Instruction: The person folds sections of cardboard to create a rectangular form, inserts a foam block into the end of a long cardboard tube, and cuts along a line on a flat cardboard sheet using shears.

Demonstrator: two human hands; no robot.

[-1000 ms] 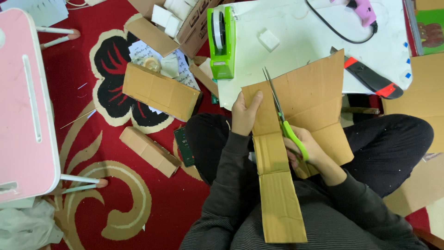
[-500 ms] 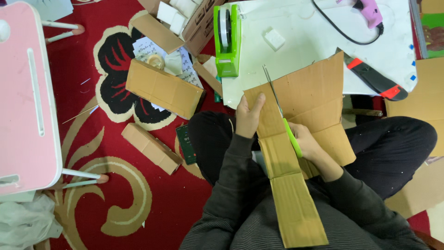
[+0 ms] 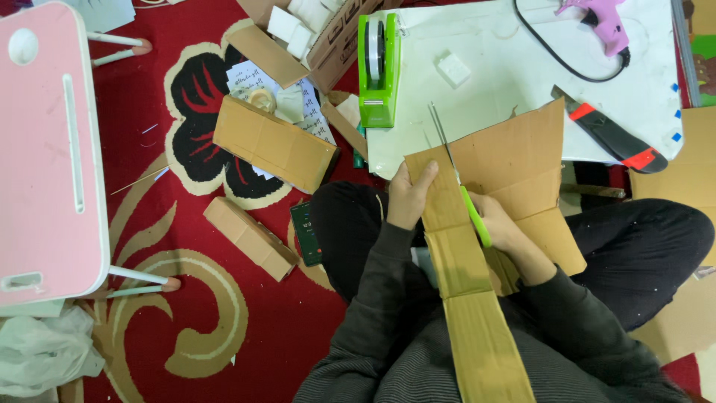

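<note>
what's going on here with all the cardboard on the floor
A person sitting cross-legged on a red patterned carpet is cutting a cardboard sheet with green-handled scissors. The right hand works the scissors while the left hand grips the long strip being cut free. A green tape dispenser and a pink glue gun sit on the white board ahead.

Pretty even indoor light, soft shadows, colours pop; white sheet (image 3: 522,82) looks slightly blown out, edges maybe a bit stretched.
</note>
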